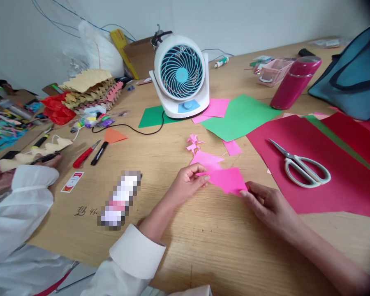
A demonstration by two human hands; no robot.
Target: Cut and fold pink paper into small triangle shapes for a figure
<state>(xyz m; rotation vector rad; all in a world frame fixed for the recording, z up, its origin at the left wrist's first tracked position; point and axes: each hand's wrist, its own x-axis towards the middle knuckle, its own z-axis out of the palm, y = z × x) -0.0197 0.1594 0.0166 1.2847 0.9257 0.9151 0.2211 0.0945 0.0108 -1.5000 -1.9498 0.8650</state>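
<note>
A bright pink piece of paper [228,180] is stretched between my two hands above the wooden table [203,246]. My left hand [189,181] pinches its left end between thumb and fingers. At its lower right corner, my right hand [262,201] grips it the same way. A lighter pink sheet [203,158] lies just behind the held piece, and small pink cut scraps [193,144] are beyond it. White-handled scissors [306,166] rest on dark red paper [283,181] to the right of my right hand, not touched.
A white fan [181,74] stands at the back, near green paper [240,117]. A magenta bottle [296,82] and blue bag [354,78] are at right. A blurred-out phone [120,201], red knife [83,158] and another person's hands [49,160] are at left.
</note>
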